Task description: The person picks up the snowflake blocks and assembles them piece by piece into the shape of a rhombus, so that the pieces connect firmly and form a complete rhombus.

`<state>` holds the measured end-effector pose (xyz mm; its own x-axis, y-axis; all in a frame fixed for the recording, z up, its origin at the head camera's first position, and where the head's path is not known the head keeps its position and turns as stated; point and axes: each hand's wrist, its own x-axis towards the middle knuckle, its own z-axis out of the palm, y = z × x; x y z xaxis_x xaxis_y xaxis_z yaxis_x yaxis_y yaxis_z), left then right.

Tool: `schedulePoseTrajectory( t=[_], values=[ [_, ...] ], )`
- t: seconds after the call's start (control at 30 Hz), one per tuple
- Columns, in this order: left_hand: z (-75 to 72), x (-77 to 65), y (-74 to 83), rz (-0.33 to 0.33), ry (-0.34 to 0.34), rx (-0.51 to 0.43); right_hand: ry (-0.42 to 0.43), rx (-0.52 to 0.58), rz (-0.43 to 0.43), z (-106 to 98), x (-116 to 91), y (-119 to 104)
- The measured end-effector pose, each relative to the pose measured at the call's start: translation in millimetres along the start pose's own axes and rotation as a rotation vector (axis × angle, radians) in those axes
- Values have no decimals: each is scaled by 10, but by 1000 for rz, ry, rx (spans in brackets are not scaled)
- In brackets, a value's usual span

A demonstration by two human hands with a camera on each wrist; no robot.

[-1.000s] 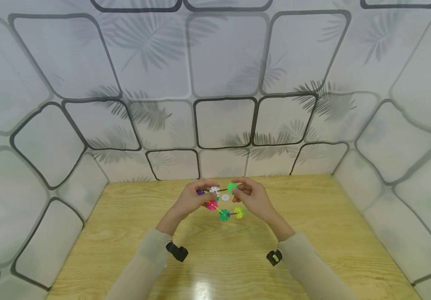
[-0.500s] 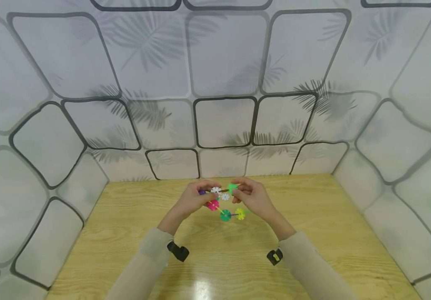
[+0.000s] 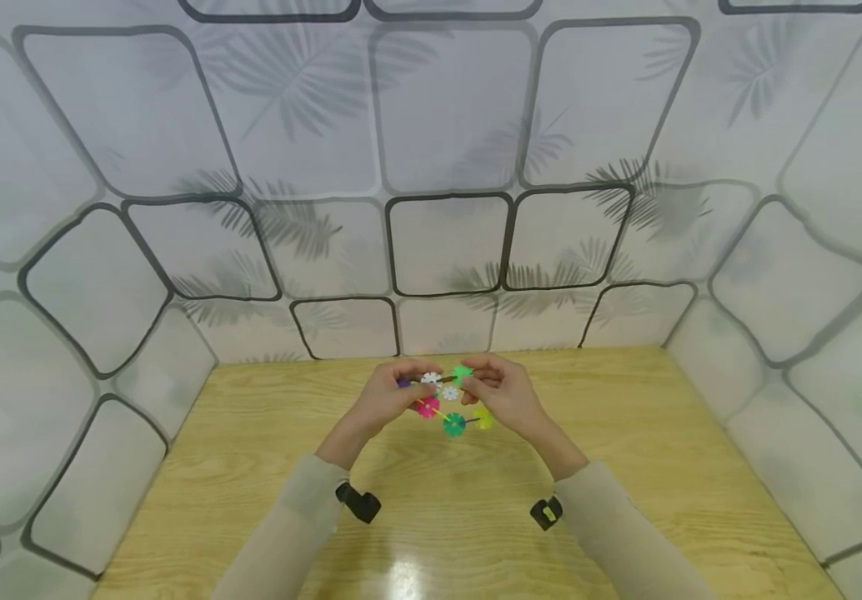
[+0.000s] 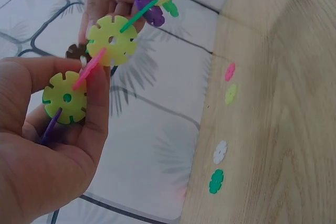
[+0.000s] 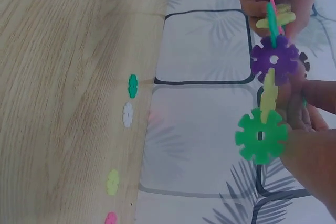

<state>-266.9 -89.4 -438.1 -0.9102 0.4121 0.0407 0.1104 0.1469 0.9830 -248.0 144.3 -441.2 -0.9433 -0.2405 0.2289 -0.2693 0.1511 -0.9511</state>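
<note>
Notched plastic snowflake discs are joined edge to edge into a chain held up between both hands. My left hand [image 3: 382, 402] pinches the chain near a white snowflake disc [image 3: 431, 380]. A bright green snowflake disc [image 3: 462, 374] is between the thumb and fingers of my right hand [image 3: 508, 397]. A brown snowflake disc [image 4: 77, 52] spans the gap between these two ends. Below them loops the rest of the chain, with a pink disc [image 3: 428, 407], a teal disc [image 3: 454, 425] and a yellow disc [image 3: 484, 417]. Purple discs [image 5: 274, 60] also show in the wrist views.
Loose discs lie in a row on the wooden table [image 3: 431, 517] near its back edge: pink [image 4: 230, 72], yellow [image 4: 231, 94], white [image 4: 220, 151] and teal [image 4: 216, 181]. Patterned cloth walls [image 3: 449, 246] rise at the back and both sides.
The hanging lower part of the chain has shifted slightly to the right and up, its yellow disc now nearer the right hand. Both hands keep their pinch, almost in place.
</note>
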Motion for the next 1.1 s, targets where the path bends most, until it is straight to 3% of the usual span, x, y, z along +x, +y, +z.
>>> schedulePoseTrajectory(
  t=[0.23, 0.5, 1.1],
  values=[
    [30, -4, -45, 16, -43, 0, -19, -27, -7, -17, -11, -25],
    [27, -18, -41, -12, -121, 30, -59, -75, 26, -50, -22, -8],
    [81, -25, -18, 103, -182, 122, -134, -60, 64, -51, -54, 6]
  ],
)
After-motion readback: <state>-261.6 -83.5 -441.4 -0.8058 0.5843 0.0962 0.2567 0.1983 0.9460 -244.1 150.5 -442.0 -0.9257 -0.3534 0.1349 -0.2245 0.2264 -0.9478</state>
